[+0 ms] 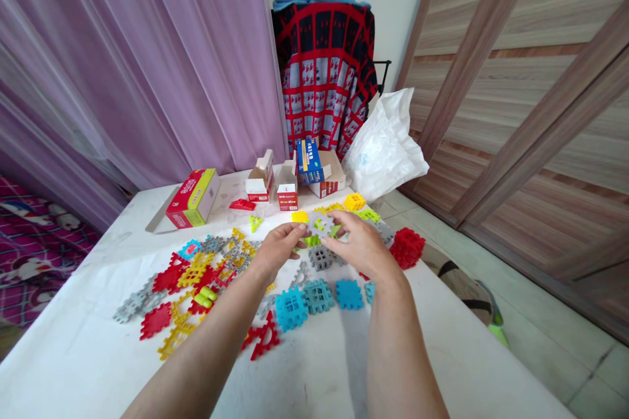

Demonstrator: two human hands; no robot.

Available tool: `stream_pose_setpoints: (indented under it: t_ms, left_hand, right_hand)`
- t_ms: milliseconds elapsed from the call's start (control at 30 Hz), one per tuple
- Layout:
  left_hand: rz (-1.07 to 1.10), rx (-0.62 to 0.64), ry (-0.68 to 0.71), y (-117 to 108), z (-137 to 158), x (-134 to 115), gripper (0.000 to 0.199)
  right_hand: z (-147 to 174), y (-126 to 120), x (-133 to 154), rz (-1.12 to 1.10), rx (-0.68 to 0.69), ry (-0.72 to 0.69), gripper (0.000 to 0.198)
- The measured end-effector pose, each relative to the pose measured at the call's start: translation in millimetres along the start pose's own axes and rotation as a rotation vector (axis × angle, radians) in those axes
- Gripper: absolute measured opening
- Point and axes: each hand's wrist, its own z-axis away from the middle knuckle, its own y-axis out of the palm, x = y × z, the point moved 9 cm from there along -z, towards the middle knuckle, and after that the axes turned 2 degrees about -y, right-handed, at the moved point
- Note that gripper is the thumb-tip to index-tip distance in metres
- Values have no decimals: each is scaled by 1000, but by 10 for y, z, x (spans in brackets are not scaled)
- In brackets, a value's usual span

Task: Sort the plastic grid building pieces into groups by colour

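Between my two hands is a light grey interlocking building tile with notched edges, held just above the table. My left hand pinches its left side; a small yellow piece shows by those fingertips, and I cannot tell if it is joined to the tile. My right hand grips the right side between thumb and fingers. Below lie a darker grey windowed tile and lime green pieces. Closer to me are a blue windowed tile, a teal windowed tile and a plain blue tile.
Red, yellow and grey tiles spread across the left of the white table. A red tile stack sits near the right edge. Behind are a red-yellow box, small open boxes, a blue box and a white plastic bag.
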Motion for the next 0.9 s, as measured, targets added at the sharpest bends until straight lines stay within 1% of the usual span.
stream_pose_setpoints:
  t_ms: [33,100,167,200,233,300,333,400,500,567,633,733,900]
  left_hand:
    - [-35,-14,26,-37,27,-18,48]
    - [-105,-55,77,-158,93,-18,52]
    - [-165,-103,124,-328,176,44,54]
    - [-191,-126,140,-424,224,103,54]
    - [-209,-162,170,-534,283,160,54]
    - [-245,-258,250,-771,442,264,52]
    - [-288,-328,282,-900,543,316,49]
    - [-426,-438,330,-1110,765,406,43]
    - [-568,-541,362,-1357,1084,522,38]
    - [-632,-594,397,-1490,1266,573,35]
    - [-687,-622,425,-1590,1398,629,31]
    - [-743,-654,437,-1703,1509,730,29]
    - [-747,-673,417,-1796,1532,906,30]
  right_hand:
    - [-2,-81,-69,36,-65,28,44]
    - [28,-322,-256,140,-263,128,44]
    - [114,-574,-432,250,-481,226,45]
    - [163,-666,-508,298,-564,266,45]
    - [207,-730,-577,342,-621,300,45]
    - [277,-789,-705,421,-676,360,45]
    - [299,-789,-761,457,-676,383,45]
    - [310,-732,-863,508,-615,409,43]
    - [283,-574,-993,528,-444,426,43]
    - [275,-506,-1038,527,-372,434,43]
    - [271,-470,-1065,523,-322,448,43]
    - [272,-445,-1100,509,-263,484,46]
    - [276,-451,-1101,513,-253,502,47]
